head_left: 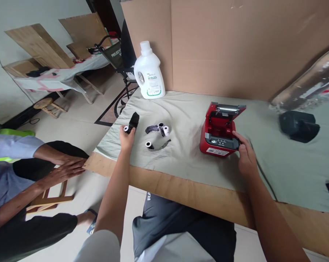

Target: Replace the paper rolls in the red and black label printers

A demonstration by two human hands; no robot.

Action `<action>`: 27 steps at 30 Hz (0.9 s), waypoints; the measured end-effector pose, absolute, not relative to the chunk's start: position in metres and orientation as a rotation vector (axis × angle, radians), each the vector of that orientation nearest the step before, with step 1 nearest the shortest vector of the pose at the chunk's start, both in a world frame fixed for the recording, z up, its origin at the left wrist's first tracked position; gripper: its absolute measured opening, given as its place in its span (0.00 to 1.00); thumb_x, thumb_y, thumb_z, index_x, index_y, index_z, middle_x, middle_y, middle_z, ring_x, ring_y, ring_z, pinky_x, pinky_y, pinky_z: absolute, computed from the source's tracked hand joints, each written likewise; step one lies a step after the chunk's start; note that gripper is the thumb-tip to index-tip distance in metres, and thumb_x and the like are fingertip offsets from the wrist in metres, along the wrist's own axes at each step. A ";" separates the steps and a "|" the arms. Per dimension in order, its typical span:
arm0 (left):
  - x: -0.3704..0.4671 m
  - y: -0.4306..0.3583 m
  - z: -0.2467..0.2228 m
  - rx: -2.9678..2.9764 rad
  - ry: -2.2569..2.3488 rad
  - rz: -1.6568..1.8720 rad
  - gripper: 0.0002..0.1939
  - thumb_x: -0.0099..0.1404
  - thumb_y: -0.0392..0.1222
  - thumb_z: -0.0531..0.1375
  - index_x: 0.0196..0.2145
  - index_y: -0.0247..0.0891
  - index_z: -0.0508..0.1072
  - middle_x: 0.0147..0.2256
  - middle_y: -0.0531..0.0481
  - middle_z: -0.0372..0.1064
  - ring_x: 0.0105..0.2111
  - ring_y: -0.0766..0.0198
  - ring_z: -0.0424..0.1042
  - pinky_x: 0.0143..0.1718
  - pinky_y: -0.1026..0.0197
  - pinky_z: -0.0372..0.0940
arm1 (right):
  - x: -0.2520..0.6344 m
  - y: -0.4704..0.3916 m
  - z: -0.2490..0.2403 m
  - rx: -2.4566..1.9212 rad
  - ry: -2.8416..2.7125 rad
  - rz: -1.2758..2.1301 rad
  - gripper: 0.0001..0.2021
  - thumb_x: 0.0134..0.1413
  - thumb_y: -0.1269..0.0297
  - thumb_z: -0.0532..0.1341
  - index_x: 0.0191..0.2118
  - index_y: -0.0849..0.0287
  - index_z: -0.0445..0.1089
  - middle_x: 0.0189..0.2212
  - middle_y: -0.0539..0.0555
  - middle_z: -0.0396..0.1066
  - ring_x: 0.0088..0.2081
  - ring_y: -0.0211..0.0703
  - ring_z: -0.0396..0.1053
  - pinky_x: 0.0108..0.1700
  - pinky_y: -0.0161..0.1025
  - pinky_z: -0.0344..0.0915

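Red printer (220,147) standing open: right hand (246,154) is touching it, grip unclear; left hand (127,139) is clasping a roll (129,127) — holding, next seemingly calling for steadiness.

Both arms extend forward, bare-skinned along the forearms, hands well apart. Left forearm (114,193) runs up and slightly rightward from a pale sleeve (103,245); wrist near straight. Left hand (127,139) is curled in a small grip, thumb toward the body's midline. Right forearm (266,209) angles inward from the lower right. Right hand (246,154) is turned toward the midline, index finger reaching forward, thumb bent nearer the body; remaining fingers mostly hidden.
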State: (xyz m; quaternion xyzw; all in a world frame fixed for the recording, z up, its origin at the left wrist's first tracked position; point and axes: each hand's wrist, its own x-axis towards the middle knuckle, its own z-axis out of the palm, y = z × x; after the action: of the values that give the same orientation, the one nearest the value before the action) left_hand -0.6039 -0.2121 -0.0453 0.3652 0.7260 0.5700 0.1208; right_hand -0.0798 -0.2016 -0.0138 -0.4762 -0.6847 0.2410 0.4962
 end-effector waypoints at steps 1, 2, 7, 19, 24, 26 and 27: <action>-0.605 -0.213 -0.045 1.098 2.165 1.672 0.14 0.58 0.42 0.67 0.39 0.41 0.67 0.36 0.51 0.64 0.43 0.57 0.70 0.52 0.56 0.67 | -0.080 -0.202 -0.014 -1.154 -1.664 0.584 0.26 0.75 0.48 0.49 0.68 0.50 0.69 0.67 0.57 0.69 0.69 0.57 0.66 0.73 0.60 0.58; -0.605 -0.214 -0.044 1.128 2.222 1.675 0.13 0.58 0.41 0.68 0.38 0.40 0.69 0.37 0.50 0.65 0.45 0.56 0.70 0.54 0.55 0.66 | -0.079 -0.202 -0.014 -1.153 -1.668 0.586 0.26 0.75 0.48 0.48 0.68 0.50 0.69 0.67 0.57 0.69 0.69 0.57 0.65 0.73 0.60 0.58; -0.599 -0.219 -0.040 1.138 2.275 1.583 0.24 0.57 0.39 0.68 0.52 0.38 0.71 0.43 0.45 0.70 0.44 0.55 0.72 0.53 0.53 0.67 | -0.079 -0.202 -0.011 -1.149 -1.671 0.607 0.25 0.75 0.47 0.49 0.68 0.46 0.69 0.67 0.56 0.69 0.69 0.60 0.65 0.73 0.63 0.57; -0.598 -0.220 -0.043 1.195 2.257 1.325 0.39 0.57 0.39 0.69 0.64 0.38 0.63 0.50 0.41 0.74 0.49 0.49 0.75 0.57 0.48 0.66 | -0.082 -0.199 -0.013 -1.155 -1.697 0.170 0.22 0.71 0.54 0.55 0.65 0.50 0.71 0.63 0.63 0.72 0.63 0.63 0.70 0.63 0.65 0.66; -0.597 -0.225 -0.049 1.355 2.275 1.439 0.52 0.53 0.43 0.74 0.70 0.39 0.56 0.62 0.37 0.66 0.62 0.45 0.65 0.67 0.44 0.57 | -0.155 -0.230 0.037 -0.701 -1.881 -0.258 0.12 0.57 0.70 0.64 0.46 0.52 0.75 0.41 0.57 0.80 0.45 0.56 0.77 0.53 0.58 0.69; -0.598 -0.227 -0.050 1.328 2.265 1.541 0.52 0.53 0.44 0.74 0.70 0.38 0.55 0.63 0.36 0.63 0.60 0.46 0.66 0.67 0.44 0.58 | -0.207 -0.243 0.055 -0.616 -2.065 0.018 0.09 0.61 0.69 0.62 0.45 0.51 0.74 0.37 0.54 0.79 0.42 0.52 0.76 0.48 0.52 0.70; -0.598 -0.228 -0.051 1.322 2.247 1.605 0.51 0.54 0.44 0.73 0.69 0.38 0.56 0.62 0.36 0.63 0.59 0.47 0.66 0.66 0.45 0.59 | -0.235 -0.247 0.060 -0.638 -2.169 0.148 0.08 0.64 0.67 0.61 0.47 0.52 0.74 0.39 0.55 0.79 0.43 0.52 0.76 0.48 0.51 0.70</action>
State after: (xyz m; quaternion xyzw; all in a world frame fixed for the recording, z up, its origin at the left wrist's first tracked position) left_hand -0.5979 -0.2277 -0.0506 0.4314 0.7333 0.5239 0.0401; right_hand -0.2346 -0.2471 0.0603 -0.2549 -0.8670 0.0593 0.4241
